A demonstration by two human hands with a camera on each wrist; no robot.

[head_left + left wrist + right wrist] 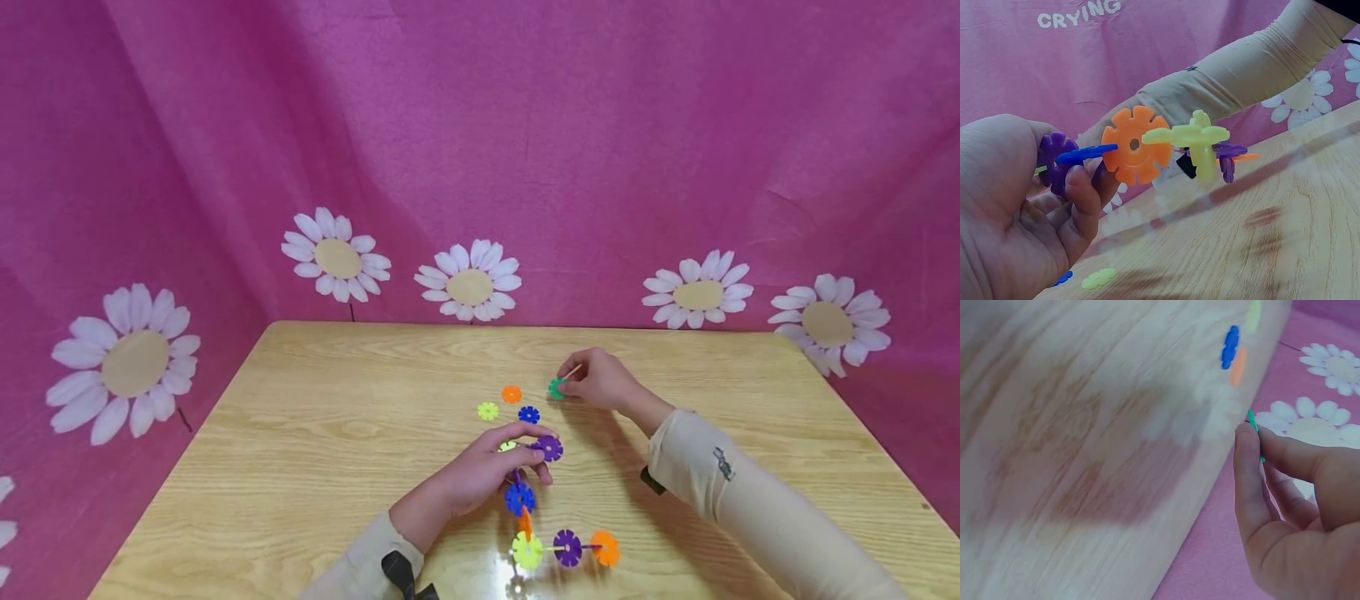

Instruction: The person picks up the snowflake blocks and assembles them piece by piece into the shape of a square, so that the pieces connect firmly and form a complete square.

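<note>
My left hand (487,467) holds a chain of notched plastic discs by its far end, fingers and thumb around a purple disc (550,448). From there the chain runs toward me through a blue disc (520,498) and an orange disc (1137,145), then bends right at a yellow-green disc (527,551). A second purple disc (567,547) and another orange disc (606,548) end it. Farther back on the right, my right hand (600,383) pinches a single green disc (556,388) between thumb and fingertips. In the right wrist view that disc shows edge-on.
Loose discs lie on the wooden table (337,400) beyond my left hand: an orange one (512,394), a yellow-green one (487,411) and a blue one (528,414). A pink cloth (525,167) with white flowers hangs behind the table and along its sides.
</note>
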